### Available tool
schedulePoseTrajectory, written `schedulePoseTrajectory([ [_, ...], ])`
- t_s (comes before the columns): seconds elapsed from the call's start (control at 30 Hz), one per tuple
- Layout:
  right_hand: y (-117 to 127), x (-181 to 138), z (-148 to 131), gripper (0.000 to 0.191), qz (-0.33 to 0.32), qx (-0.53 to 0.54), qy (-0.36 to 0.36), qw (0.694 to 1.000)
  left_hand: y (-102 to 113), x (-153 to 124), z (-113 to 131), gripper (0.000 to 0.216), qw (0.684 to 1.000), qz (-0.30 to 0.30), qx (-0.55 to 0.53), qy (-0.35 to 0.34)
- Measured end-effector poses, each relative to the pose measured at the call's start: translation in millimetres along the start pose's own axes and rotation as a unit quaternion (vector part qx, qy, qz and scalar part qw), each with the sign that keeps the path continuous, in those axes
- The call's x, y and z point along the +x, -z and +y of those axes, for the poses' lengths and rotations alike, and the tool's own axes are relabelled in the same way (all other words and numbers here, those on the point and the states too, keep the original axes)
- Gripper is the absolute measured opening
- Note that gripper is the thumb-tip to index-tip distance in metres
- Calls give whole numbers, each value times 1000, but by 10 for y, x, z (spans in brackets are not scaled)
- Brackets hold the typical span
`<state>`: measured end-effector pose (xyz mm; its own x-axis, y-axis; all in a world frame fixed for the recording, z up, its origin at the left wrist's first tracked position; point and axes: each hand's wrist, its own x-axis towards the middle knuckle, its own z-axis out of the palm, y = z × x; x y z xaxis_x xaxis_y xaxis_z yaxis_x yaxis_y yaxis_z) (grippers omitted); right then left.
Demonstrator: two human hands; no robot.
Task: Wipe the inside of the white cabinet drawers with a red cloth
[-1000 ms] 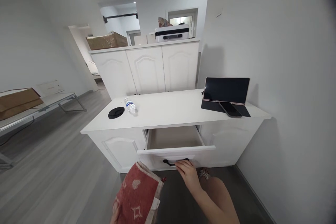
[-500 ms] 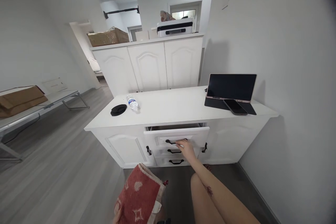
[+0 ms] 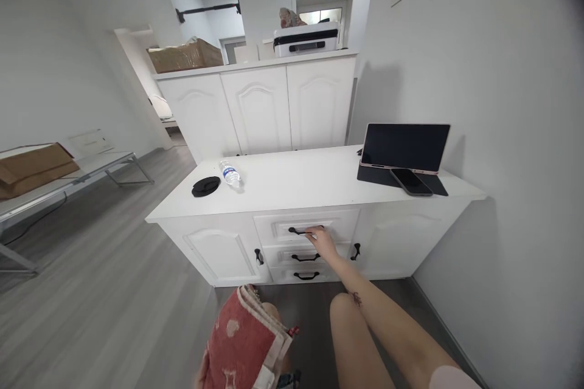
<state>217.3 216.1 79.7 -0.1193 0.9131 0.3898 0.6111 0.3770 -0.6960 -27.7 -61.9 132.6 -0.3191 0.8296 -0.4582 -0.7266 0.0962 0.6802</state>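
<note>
My right hand [image 3: 322,241] is closed around the black handle [image 3: 297,231] of the top drawer [image 3: 283,220], which sits flush in the white cabinet [image 3: 219,249]. Two more drawers with black handles lie below it. At the lower left, my left hand [image 3: 202,371] grips a folded red towel [image 3: 244,334] with pale patterns and a light border. Only part of that hand shows at the towel's edge, and the towel hangs above my legs.
On the cabinet top are a water bottle [image 3: 231,175], a black round item [image 3: 206,186], a tablet [image 3: 405,147] on a stand and a phone [image 3: 411,182]. A taller white cabinet [image 3: 255,109] stands behind. A bench with a brown bag [image 3: 36,169] is at left; a wall borders the right.
The top drawer was partly open and is now pushed in, my right hand still on its handle. The towel has shifted slightly to the right.
</note>
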Motion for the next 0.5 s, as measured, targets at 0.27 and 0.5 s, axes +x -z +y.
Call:
schedulePoseTrajectory([
  [0.27,-386,-982,353,37,-145,-51,-60,986,-650,920,-461,50,997,28,59,51],
  [0.5,-633,-881,736,50,-227,-113,-145,956,-737,1327,-852,67,973,48,208,89],
])
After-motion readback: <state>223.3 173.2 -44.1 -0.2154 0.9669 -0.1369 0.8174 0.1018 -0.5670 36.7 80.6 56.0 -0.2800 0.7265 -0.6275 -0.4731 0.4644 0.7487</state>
